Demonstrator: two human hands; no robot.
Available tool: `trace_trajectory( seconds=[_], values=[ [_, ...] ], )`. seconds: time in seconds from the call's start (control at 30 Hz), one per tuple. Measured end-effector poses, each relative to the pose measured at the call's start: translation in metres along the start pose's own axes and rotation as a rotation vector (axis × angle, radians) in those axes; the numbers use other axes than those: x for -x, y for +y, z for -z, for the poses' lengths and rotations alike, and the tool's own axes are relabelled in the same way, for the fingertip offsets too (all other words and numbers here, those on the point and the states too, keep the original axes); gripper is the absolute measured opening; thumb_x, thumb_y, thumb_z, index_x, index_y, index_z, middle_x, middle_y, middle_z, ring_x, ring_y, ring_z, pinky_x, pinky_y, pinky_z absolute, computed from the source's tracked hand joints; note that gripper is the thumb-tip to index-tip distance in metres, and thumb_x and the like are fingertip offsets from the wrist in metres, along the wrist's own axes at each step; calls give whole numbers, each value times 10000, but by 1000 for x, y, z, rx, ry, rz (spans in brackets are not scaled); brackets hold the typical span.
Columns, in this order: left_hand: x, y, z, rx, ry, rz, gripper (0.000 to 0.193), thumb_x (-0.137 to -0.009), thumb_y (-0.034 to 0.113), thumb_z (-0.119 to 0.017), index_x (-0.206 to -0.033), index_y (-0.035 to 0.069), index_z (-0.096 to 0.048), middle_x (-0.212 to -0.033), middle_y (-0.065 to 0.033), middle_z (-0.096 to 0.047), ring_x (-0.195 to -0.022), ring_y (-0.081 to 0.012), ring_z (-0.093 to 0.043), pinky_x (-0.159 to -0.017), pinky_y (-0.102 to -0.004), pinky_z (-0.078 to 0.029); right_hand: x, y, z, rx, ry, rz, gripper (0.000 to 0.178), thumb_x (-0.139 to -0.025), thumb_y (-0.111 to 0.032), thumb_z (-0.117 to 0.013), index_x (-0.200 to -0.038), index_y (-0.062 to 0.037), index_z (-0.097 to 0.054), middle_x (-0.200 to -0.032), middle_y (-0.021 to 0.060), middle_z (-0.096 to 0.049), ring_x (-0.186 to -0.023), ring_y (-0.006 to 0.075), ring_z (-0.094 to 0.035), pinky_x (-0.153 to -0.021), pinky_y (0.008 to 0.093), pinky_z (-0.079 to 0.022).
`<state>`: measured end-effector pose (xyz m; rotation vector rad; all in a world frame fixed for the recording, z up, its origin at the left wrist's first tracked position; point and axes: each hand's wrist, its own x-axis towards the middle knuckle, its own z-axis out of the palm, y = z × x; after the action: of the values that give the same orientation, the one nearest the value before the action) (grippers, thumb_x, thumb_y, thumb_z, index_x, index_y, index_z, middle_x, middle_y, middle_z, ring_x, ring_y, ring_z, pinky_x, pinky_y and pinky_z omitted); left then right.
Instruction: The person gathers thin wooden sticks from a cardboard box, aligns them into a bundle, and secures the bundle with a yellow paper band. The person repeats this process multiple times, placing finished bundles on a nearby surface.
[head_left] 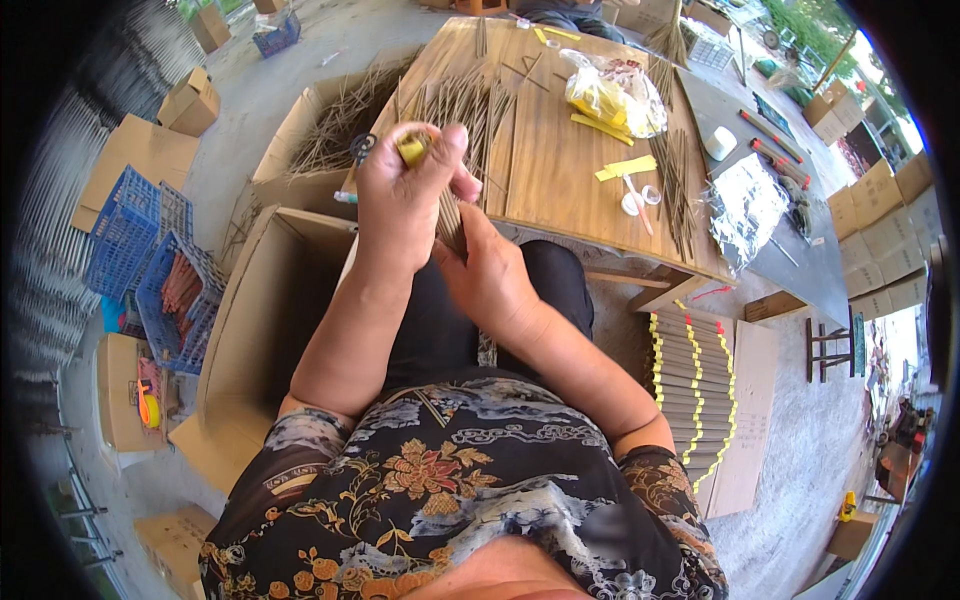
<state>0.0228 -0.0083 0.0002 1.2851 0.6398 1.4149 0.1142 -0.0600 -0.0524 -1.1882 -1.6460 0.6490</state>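
Note:
In front of my chest, both hands are closed around a bundle of thin brown sticks [450,222]. My left hand [392,195] wraps its upper end, where a yellow paper band [411,150] shows between thumb and fingers. Lower down, the fingers of my right hand [490,270] grip the same bundle, which hides part of its length. Just beyond my hands, many loose sticks [480,110] of the same brown lie spread on the wooden table [560,200].
On the table are a plastic bag [620,95], yellow paper strips [626,169] and more sticks [672,190]. Open cardboard boxes [240,320] stand at my left, beside blue crates [125,235]. At my right, yellow-banded bundles [680,370] lie in a row on cardboard [742,410].

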Motion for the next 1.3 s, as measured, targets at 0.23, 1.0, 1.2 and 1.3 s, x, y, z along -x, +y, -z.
trace_trajectory(
  seconds=[0.23, 1.0, 1.2, 1.3],
  values=[
    [-27, 14, 32, 242, 121, 41, 230, -815, 229, -582, -709, 45, -494, -603, -55, -497, -505, -174, -505, -480, -299, -433, 1, 21, 37, -127, -177, 13, 763, -666, -389, -719, -1201, 29, -370, -1028, 192, -532, -882, 259, -542, -751, 353, -439],
    [-48, 1, 56, 648, -388, 236, 275, -889, 334, -455, -770, 86, -465, -580, -6, -443, -503, -100, -436, -483, -224, -380, 23, 20, 19, -763, -604, -554, 270, -827, -278, -591, -727, -92, -422, -513, -43, -399, -408, 43, -364, -365, 192, -303],
    [-48, 10, 37, 457, -328, 83, 605, -862, 449, -427, -1260, 21, -270, -1173, -284, -433, -1098, -358, -445, -953, -450, -354, 5, 11, 32, -790, -347, -417, 230, -840, -231, -567, -725, -63, -459, -511, -4, -453, -413, 84, -436, -393, 202, -355],
    [-33, -10, 28, -63, -59, -53, 656, -843, 341, -519, -1310, 25, -186, -1175, -242, -446, -1129, -305, -429, -966, -405, -339, -14, 3, 42, -1089, -177, -226, 283, -894, -315, -442, -769, -63, -470, -598, 74, -515, -540, 176, -523, -538, 281, -442]
  ],
)
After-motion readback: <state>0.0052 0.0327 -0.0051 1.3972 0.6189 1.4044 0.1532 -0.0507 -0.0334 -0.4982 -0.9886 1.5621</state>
